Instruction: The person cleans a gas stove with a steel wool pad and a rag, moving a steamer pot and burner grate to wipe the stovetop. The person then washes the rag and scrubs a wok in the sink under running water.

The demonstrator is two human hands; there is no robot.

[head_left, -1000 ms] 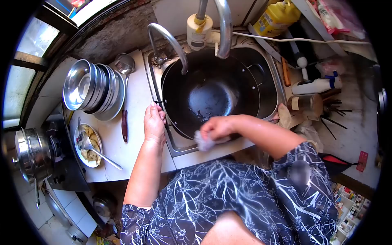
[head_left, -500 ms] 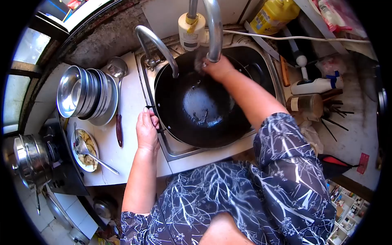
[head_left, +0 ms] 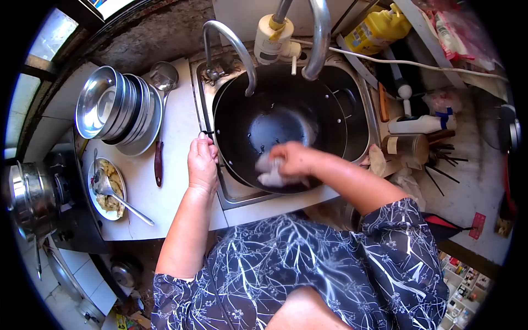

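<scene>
A large dark wok (head_left: 231,124) rests over the sink (head_left: 239,195), with a wet patch at its bottom. My left hand (head_left: 203,160) is closed on the wok's left handle. Inside the wok's near side, my right hand (head_left: 292,159) holds a pale cloth (head_left: 272,173) against the surface; hand and cloth are slightly blurred. A curved faucet (head_left: 234,38) reaches over the wok's far left edge, and a thicker metal spout (head_left: 319,44) hangs over its far side.
Left of the sink stand stacked metal bowls (head_left: 100,103), a ladle (head_left: 159,148) and a food plate (head_left: 124,190) with a spoon. Rightward are a white bottle (head_left: 418,124), a jar (head_left: 407,149) and chopsticks (head_left: 443,157). Behind is a yellow jug (head_left: 374,32).
My right hand has come back with the cloth from the wok's far side to its near side. My left hand stays on the handle. The view has shifted a little.
</scene>
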